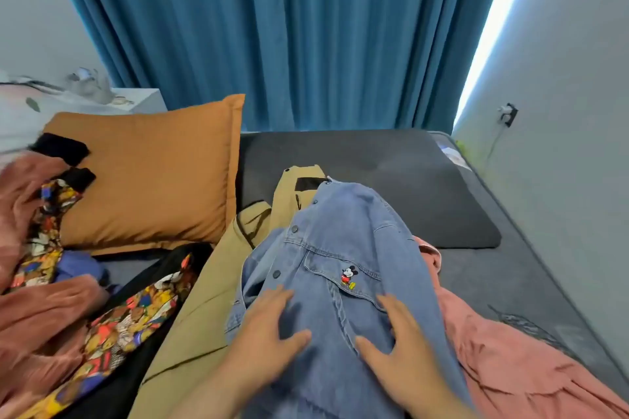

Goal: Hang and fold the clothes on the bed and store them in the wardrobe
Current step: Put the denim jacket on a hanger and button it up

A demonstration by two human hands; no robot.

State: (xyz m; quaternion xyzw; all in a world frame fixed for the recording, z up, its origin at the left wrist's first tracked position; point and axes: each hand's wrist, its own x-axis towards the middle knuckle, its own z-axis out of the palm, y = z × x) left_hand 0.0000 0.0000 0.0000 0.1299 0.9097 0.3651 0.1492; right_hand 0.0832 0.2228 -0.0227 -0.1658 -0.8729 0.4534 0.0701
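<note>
A blue denim jacket with a small cartoon mouse patch lies rumpled on top of the clothes pile on the bed. My left hand rests flat on its lower left part, fingers spread. Just to its right, my right hand lies on the denim too, fingers straight and splayed. Under the jacket is a tan garment, and a pink garment spreads out to the right. A black garment with a colourful cartoon print lies at the left beside more pink cloth.
An orange pillow leans at the head of the dark grey bed. A blue curtain hangs behind. A white bedside table with small objects stands at the far left. A wall socket with a cable is on the right wall.
</note>
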